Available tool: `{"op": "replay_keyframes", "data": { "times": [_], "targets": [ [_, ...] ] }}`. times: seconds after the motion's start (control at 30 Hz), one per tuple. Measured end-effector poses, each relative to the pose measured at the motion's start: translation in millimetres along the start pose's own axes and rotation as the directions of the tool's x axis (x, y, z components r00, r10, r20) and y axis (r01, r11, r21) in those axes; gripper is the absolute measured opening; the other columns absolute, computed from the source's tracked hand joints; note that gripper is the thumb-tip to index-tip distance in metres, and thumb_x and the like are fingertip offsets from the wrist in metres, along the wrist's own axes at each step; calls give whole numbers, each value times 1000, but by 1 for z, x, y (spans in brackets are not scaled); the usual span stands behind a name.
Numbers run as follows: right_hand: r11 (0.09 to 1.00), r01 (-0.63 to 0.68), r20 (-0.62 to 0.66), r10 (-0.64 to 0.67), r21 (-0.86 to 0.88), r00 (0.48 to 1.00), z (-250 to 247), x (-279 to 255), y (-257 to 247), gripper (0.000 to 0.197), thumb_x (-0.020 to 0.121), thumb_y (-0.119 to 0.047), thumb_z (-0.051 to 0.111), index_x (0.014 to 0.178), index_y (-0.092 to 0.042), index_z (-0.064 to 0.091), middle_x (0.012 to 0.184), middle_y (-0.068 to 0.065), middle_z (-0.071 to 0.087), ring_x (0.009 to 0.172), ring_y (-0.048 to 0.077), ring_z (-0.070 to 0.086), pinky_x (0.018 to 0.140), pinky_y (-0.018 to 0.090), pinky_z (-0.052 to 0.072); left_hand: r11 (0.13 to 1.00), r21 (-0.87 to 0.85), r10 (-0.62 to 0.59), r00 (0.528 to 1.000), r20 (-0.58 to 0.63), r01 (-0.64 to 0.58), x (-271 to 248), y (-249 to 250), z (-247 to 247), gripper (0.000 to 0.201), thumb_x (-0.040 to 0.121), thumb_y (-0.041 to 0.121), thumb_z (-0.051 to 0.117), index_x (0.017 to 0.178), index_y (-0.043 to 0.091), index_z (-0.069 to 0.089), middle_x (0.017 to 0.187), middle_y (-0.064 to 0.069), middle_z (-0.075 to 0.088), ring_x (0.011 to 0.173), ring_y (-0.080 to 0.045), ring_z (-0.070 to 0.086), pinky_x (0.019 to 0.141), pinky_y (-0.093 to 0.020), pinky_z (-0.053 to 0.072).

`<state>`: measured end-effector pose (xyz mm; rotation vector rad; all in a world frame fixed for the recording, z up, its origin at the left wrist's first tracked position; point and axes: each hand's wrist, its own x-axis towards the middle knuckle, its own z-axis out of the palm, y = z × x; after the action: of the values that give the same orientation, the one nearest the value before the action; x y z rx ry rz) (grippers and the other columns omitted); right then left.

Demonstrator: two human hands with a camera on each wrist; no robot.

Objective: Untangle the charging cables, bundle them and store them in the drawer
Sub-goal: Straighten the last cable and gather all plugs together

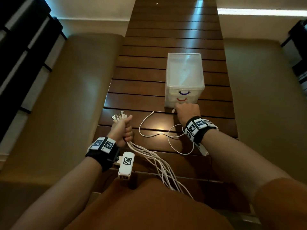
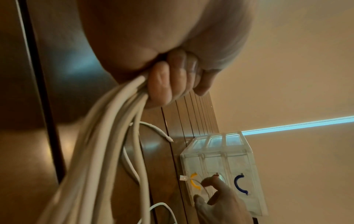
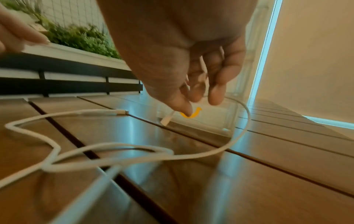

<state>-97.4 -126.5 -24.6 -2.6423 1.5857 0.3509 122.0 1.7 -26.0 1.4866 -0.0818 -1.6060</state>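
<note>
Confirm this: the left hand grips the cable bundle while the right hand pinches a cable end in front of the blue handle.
Wrong handle. The right hand pinches the cable end by the yellow handle, as the right wrist view shows. The left hand does grip the bundle.

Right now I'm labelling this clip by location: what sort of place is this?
Probably a home balcony or patio: a slatted wooden table, a dark railing with greenery behind it, and cushioned seating alongside.

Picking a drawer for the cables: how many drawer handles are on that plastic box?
3, all on the box front: a blue handle on top, a red handle in the middle, a yellow handle lowest, by the right hand. The head view hides the yellow one.
</note>
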Motion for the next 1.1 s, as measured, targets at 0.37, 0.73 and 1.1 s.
{"op": "replay_keyframes", "data": {
  "times": [0.37, 0.73, 1.1],
  "targets": [
    [999, -37, 41, 36, 17, 999, 37, 3, 18, 32, 94, -9, 43, 123, -7, 57, 128, 20, 48, 119, 39, 45, 94, 47, 41, 998, -35, -46, 999, -28, 45, 10, -8, -8, 59, 97, 35, 49, 44, 23, 27, 35, 8, 19, 25, -6, 15, 32, -11, 11],
    [876, -335, 60, 336, 346, 940, 51, -1, 41, 33, 93, -12, 49, 126, -7, 46, 121, 19, 55, 109, 39, 54, 80, 44, 47, 999, -17, -52, 998, -24, 51, 13, -11, -5, 60, 97, 35, 50, 42, 24, 28, 35, 8, 20, 26, -6, 16, 32, -13, 13],
    [655, -382, 151, 382, 652, 912, 42, -1, 51, 27, 96, -30, 52, 101, -12, 71, 94, 16, 70, 92, 35, 65, 78, 37, 51, 1000, 1, -16, 996, -90, 16, 12, -14, -6, 52, 97, 42, 51, 53, 23, 29, 37, 8, 21, 27, -6, 18, 33, -13, 16]
  ]
}}
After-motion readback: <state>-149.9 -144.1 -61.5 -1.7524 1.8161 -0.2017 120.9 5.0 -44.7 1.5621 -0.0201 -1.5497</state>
